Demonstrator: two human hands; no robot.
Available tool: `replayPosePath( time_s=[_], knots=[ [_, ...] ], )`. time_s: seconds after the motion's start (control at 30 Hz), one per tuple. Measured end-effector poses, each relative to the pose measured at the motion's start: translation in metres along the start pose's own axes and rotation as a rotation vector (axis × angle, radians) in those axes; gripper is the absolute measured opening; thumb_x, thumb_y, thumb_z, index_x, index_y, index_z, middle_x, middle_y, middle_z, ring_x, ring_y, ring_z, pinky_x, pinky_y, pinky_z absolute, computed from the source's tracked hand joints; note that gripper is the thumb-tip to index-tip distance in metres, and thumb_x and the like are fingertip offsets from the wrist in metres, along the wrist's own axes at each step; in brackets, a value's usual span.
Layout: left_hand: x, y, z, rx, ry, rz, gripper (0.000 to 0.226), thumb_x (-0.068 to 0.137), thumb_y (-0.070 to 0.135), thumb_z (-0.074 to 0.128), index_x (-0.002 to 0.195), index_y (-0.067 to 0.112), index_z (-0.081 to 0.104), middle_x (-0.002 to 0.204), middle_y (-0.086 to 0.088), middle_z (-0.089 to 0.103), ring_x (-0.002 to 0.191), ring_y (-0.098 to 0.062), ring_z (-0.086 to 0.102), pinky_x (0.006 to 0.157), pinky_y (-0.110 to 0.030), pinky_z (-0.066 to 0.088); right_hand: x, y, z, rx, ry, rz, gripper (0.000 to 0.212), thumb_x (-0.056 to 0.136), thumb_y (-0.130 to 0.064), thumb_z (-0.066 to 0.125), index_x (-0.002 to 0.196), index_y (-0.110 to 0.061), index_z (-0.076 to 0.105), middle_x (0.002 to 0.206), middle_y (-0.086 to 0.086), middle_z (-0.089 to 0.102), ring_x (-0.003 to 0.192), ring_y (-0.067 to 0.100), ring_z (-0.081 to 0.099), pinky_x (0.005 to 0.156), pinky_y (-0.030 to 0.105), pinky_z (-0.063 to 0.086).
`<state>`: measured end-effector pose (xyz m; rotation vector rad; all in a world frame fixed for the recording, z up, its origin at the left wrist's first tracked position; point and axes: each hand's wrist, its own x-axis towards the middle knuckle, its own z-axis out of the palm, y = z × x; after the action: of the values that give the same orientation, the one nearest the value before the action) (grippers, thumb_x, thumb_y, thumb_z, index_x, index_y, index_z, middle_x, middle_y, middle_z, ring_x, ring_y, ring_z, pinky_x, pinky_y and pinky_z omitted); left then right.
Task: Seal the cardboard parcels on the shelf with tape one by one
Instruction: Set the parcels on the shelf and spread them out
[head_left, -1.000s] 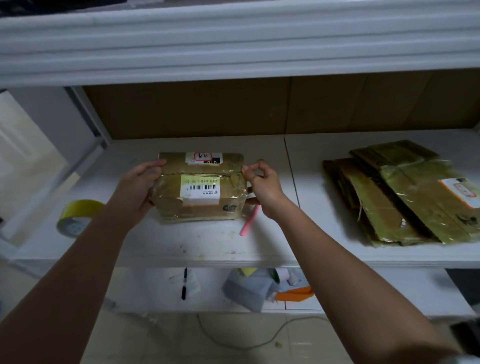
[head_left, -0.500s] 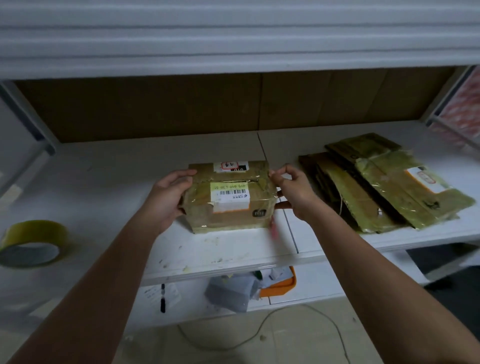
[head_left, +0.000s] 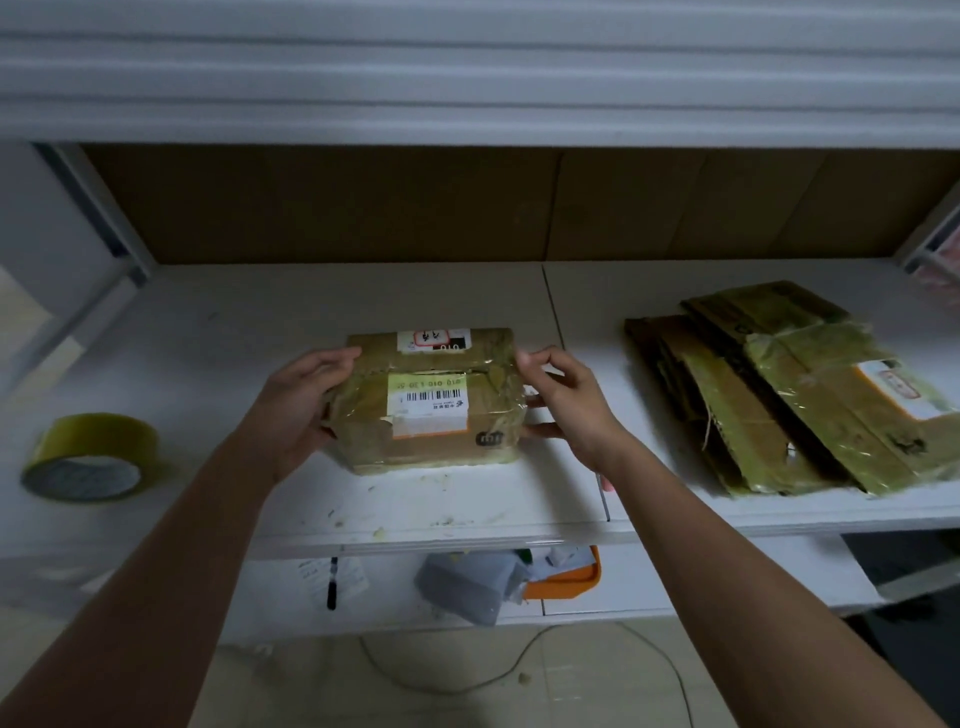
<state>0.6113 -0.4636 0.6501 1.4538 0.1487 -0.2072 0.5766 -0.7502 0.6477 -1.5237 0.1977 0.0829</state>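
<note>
Head view: one taped cardboard parcel sat on the white shelf, near the middle of its front edge and just left of the seam between the two shelf boards, with its long axis running parallel to that front edge. The left hand lay against the parcel's left end, fingers extended over the upper left corner and thumb low on the near side, pressing rather than wrapped round it. The right hand was at the parcel's right end, fingers loosely curved, fingertips touching the upper right corner and one lower finger meeting the bottom right edge; nothing was held in it. Both hands were equally near, one at each end. The tape roll lay on the shelf well apart to the left, towards the front left corner, nearer the left hand. A pile of flattened cartons lay on the right board, apart from the parcel. In my judgement, fetching the tape would fall to the left hand.
</note>
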Motion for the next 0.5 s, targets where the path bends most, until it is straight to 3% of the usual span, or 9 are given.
replayPosePath(
  time_s=[0.2,0.37,0.5],
  knots=[
    [-0.008,-0.012,0.003,-0.06,-0.135,-0.024,0.032,0.079,0.02,0.065,0.11,0.025,0.074,0.107,-0.006,0.074,0.089,-0.022,0.073,0.061,-0.035,0.057,-0.009,0.008,-0.022,-0.018,-0.063,-0.069,0.022,0.092,-0.038,0.064,0.11,-0.026,0.067,0.102,-0.006,0.074,0.092,0.007,0.069,0.068,0.029,0.058],
    [-0.007,-0.009,0.011,-0.044,-0.113,-0.004,0.033,0.079,0.018,0.065,0.11,0.024,0.072,0.1,-0.005,0.074,0.081,-0.021,0.072,0.058,-0.033,0.057,-0.004,0.008,-0.024,-0.024,-0.06,-0.092,0.018,0.094,-0.033,0.062,0.111,-0.03,0.067,0.103,-0.003,0.073,0.099,0.011,0.068,0.067,0.029,0.058],
    [-0.009,-0.006,0.011,0.01,-0.119,-0.017,0.029,0.086,0.014,0.062,0.113,0.024,0.07,0.094,-0.006,0.072,0.076,-0.02,0.067,0.062,-0.035,0.059,-0.005,0.01,-0.025,-0.019,-0.051,-0.064,0.019,0.094,-0.033,0.063,0.111,-0.028,0.068,0.105,0.001,0.073,0.097,0.017,0.068,0.071,0.036,0.06]
  ],
)
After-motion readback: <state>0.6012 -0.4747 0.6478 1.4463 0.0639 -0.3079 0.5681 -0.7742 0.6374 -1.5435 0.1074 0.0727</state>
